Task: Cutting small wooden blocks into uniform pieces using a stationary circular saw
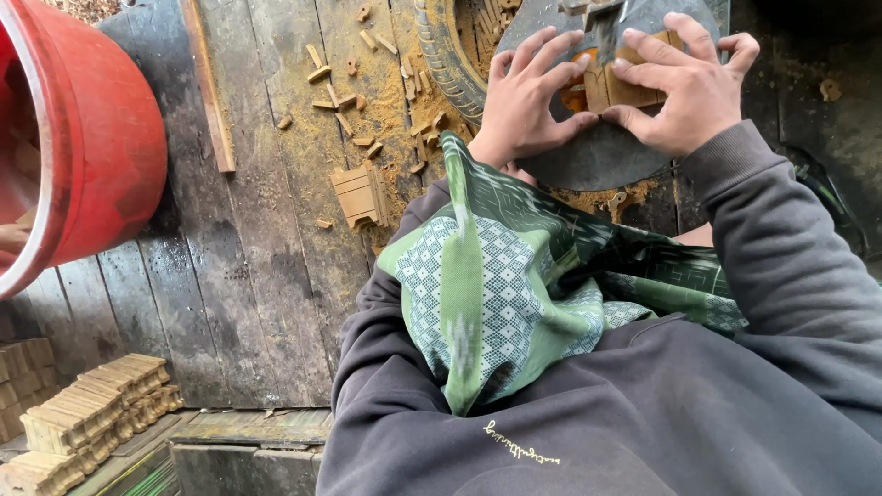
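- Far left, at nine o'clock, a big red barrel (87, 147) leans into view, its open mouth cut off by the edge.
- Down at seven o'clock, stacks of pale wooden pieces (87, 418) sit in tidy rows.
- At eleven o'clock a long wooden strip (209, 87) lies on the dark plank floor (248, 276); just right of it, small offcuts in sawdust and a little ribbed wooden block (361, 195).
- At twelve o'clock, the rim of a tyre (446, 60) with more offcuts inside.
- Left hand (528, 101): fingers spread, pressing flat, fingertips on the small wooden piece (611, 87), not wrapped around it.
- That wooden piece sits at one o'clock on a round dark grey plate (597, 156), between both hands, under a metal part at the top edge.
- Right hand (684, 87): fingers curved and half open, thumb and fingertips pinning the piece's right side.
- A green patterned scarf (514, 276) hangs over the dark sweatshirt at six o'clock.
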